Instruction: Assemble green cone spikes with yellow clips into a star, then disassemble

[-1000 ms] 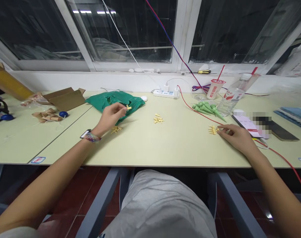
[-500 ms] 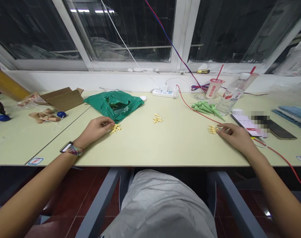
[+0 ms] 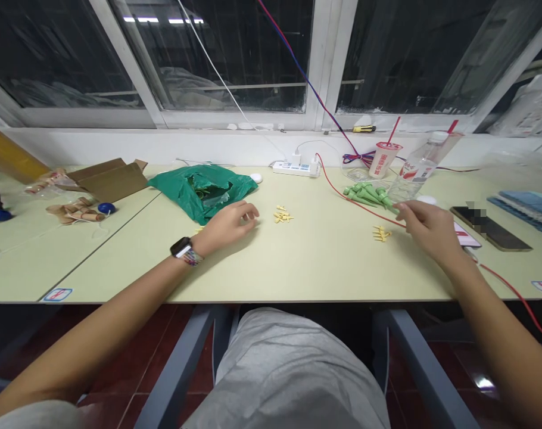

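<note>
Left hand [image 3: 229, 223] is lying palm down on the table [image 3: 298, 268], its grip loose and open with nothing visible in it. Its fingertips [image 3: 253, 211] point at the middle pile of yellow pieces [image 3: 282, 215], close but not touching. A few more yellow bits [image 3: 199, 228] peek out just behind that hand, next to the green plastic bag [image 3: 203, 189]. There's a smartwatch [image 3: 181, 246] on the wrist.

Right hand [image 3: 425, 229] is over on the right side of the table, reaching up to the green cones [image 3: 368, 195]. Thumb and index finger sit close together right at the near end of one cone, but honestly I can't tell whether that grip is actually closed on it or just touching. The right pile of yellow pieces [image 3: 380, 233] lies on the table just left of that hand, untouched.

A red cable [image 3: 342, 193] runs between the cones and the hand. Behind the cones stand a paper cup [image 3: 384, 159] with a red straw and a water bottle [image 3: 416, 170]. A power strip [image 3: 295, 169] is back by the window, a phone [image 3: 492, 223] lies far right, and a cardboard box [image 3: 108, 179] sits far left.
</note>
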Available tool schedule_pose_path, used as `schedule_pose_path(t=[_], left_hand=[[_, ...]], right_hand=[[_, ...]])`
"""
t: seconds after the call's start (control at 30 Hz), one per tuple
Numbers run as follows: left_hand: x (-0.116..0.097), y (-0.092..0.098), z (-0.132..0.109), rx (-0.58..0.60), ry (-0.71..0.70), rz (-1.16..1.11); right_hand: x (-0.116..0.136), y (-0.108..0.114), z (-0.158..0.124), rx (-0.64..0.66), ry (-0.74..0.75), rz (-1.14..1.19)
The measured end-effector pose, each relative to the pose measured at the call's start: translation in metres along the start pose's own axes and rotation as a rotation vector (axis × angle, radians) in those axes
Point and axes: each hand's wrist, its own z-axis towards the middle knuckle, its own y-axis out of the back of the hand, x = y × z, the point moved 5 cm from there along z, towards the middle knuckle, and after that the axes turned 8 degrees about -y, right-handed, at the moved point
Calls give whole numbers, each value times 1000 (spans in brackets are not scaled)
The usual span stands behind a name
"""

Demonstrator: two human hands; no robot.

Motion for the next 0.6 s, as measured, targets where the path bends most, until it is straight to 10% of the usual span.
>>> schedule_pose_path(t=[0.33, 0.6], left_hand=[[5, -44, 56, 77, -67, -28], [1, -26, 47, -9, -104, -85]], right_hand=[[131, -53, 41, 56, 374, 215], [142, -109, 9, 279, 434, 182]])
